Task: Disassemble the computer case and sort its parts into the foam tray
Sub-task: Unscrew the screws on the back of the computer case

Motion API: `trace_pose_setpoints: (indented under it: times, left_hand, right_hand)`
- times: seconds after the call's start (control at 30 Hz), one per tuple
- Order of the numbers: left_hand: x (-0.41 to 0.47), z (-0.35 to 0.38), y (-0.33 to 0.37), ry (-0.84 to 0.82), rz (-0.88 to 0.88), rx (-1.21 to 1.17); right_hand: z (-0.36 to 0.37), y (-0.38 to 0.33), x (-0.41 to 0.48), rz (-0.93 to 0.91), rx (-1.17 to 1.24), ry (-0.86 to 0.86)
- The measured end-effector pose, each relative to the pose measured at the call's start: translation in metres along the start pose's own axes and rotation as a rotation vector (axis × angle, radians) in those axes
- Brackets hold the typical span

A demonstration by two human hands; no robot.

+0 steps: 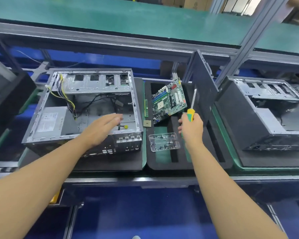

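Note:
An open grey computer case [47, 107] lies on its side at the left, with a power supply [51, 120] and yellow and black cables [66, 97] inside. My left hand [102, 128] hovers open over the case's near right corner, fingers spread. To the right lies the black foam tray [162, 163]. A green motherboard [169, 99] leans tilted in its far slot. A memory stick [146, 107] and a CPU chip [147, 123] rest at the tray's left edge. My right hand [191, 130] grips a yellow-green screwdriver [192, 107], shaft pointing up.
A clear plastic box of screws [164, 141] sits in the tray's near part. A dark side panel [204, 87] stands upright at the tray's right. A second open case [269, 114] lies at the far right. A dark unit [5, 94] sits far left.

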State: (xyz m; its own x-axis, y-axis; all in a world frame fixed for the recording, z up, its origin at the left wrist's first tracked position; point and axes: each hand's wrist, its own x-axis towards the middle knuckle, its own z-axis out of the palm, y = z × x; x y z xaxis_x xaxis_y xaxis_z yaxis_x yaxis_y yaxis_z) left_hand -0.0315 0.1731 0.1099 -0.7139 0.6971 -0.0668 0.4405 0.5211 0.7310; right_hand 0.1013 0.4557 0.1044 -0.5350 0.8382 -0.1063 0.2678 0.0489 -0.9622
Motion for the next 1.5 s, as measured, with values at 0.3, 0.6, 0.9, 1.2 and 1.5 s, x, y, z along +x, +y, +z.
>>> trace_pose_setpoints:
  times: [0.3,0.6,0.9,1.2,1.5]
  left_hand:
    - [-0.045,-0.115,-0.047,0.088,0.101,0.245]
    - [-0.091,-0.149,-0.144,-0.245,0.078,0.931]
    - [-0.095,-0.142,-0.160,-0.136,0.211,1.022]
    - [-0.091,-0.136,-0.179,-0.088,0.225,0.767]
    - [-0.093,-0.136,-0.175,-0.088,0.198,0.737]
  right_hand:
    - [0.031,-0.057,-0.104,-0.008,0.361,-0.259]
    - [0.167,0.017,-0.292,0.161,0.231,-0.658]
    - [0.235,0.065,-0.354,0.443,0.053,-0.647]
    - [0.292,0.081,-0.369,0.414,-0.032,-0.571]
    - [0.298,0.081,-0.372,0.407,0.052,-0.523]
